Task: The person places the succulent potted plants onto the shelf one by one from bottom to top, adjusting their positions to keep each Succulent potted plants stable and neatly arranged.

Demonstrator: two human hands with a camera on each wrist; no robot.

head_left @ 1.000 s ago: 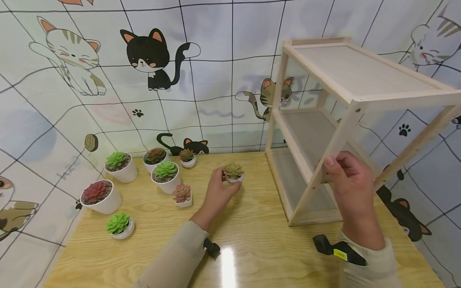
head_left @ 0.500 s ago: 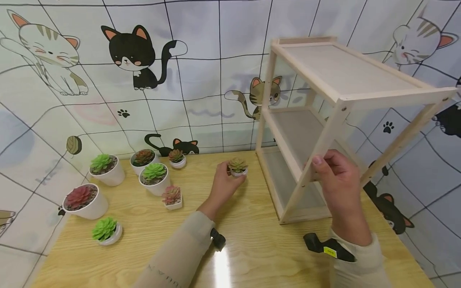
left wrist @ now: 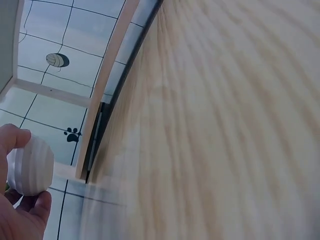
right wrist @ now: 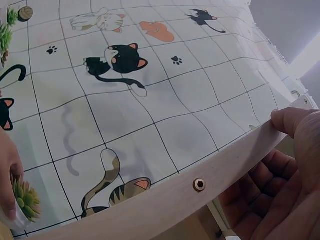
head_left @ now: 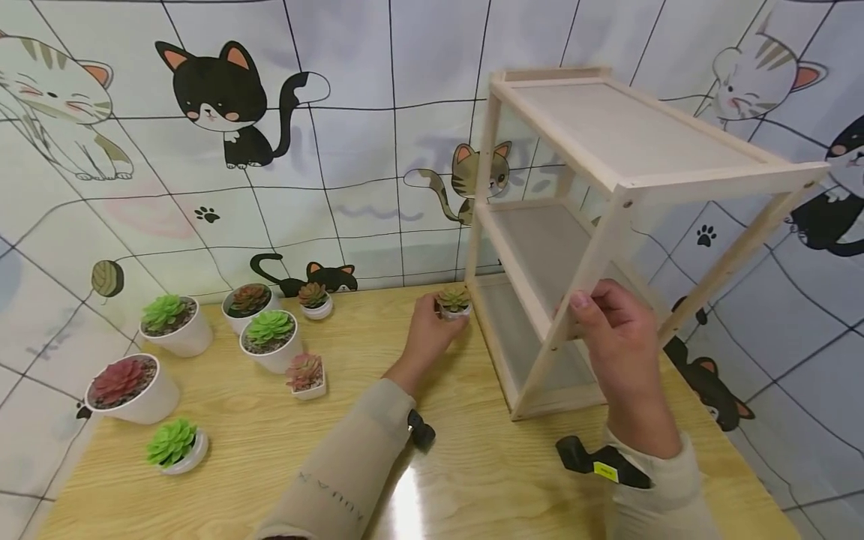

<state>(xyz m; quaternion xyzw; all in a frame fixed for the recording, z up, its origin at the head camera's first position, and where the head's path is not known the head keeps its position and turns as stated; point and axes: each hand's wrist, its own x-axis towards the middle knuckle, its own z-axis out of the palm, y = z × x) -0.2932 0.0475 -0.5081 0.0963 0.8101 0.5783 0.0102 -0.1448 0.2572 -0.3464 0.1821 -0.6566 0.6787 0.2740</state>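
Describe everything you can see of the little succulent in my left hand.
The little succulent has a rosette of pointed, yellowish-green leaves, artificial-looking. Its white pot is ridged and looks like ceramic or plastic. The left hand grips the pot, holding it roughly upright and clear of the tabletop, close to the wooden shelf; whether it touches that shelf can't be told.

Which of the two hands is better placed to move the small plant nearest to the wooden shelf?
Probably the left hand: it holds that small plant beside the wooden shelf, while the right hand grips one of its posts.
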